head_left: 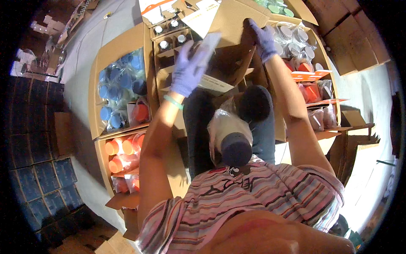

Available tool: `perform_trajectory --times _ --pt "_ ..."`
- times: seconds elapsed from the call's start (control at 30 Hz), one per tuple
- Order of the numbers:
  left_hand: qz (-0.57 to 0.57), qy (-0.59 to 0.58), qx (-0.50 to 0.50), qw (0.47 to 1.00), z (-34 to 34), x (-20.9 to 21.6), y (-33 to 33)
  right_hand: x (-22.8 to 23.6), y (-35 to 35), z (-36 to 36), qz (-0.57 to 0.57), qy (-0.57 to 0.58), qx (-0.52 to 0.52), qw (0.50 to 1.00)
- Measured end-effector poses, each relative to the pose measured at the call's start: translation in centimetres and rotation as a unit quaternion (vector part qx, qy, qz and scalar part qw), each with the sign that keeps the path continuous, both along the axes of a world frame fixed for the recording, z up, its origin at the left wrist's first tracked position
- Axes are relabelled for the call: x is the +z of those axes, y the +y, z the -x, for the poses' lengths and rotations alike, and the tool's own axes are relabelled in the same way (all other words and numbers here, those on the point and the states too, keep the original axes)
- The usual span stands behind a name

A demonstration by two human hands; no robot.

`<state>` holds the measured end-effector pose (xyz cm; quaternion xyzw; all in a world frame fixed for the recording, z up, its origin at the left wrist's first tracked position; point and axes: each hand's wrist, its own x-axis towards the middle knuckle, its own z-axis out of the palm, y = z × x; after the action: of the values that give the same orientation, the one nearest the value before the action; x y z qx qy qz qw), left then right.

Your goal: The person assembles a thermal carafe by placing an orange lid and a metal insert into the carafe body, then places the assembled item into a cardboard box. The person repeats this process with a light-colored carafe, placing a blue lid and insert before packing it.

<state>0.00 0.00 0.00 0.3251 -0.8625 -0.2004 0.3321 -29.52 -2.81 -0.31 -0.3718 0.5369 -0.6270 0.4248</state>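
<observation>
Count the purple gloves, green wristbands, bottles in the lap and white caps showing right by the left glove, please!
Purple gloves: 2
Green wristband: 1
Bottle in the lap: 1
White caps by the glove: 4
Total: 8

Floor, pale grey (78, 114): showing left and far right. Dark-blue stacked cartons (44, 184): standing lower left. Small yellow object (108, 15): lying upper left. Open brown cardboard boxes (120, 44): standing left, upper centre and right, their bases remaining hidden.
</observation>
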Motion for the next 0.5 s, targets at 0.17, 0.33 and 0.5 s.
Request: perform_trajectory --times 0.17,0.33,0.5 --pt "0.045 -0.18 -0.126 0.975 0.8 1.5 1.9 -7.2 -1.3 1.9 -0.057 -0.245 0.061 0.966" --pt "0.114 -0.294 -0.028 0.949 -2.9 -0.1 0.9 -3.0 4.9 -3.8 0.056 -0.314 0.219 0.922" --pt "0.215 -0.352 -0.01 0.911 -1.1 2.4 2.6 -3.1 5.5 -6.4 -0.049 0.06 0.144 0.987"
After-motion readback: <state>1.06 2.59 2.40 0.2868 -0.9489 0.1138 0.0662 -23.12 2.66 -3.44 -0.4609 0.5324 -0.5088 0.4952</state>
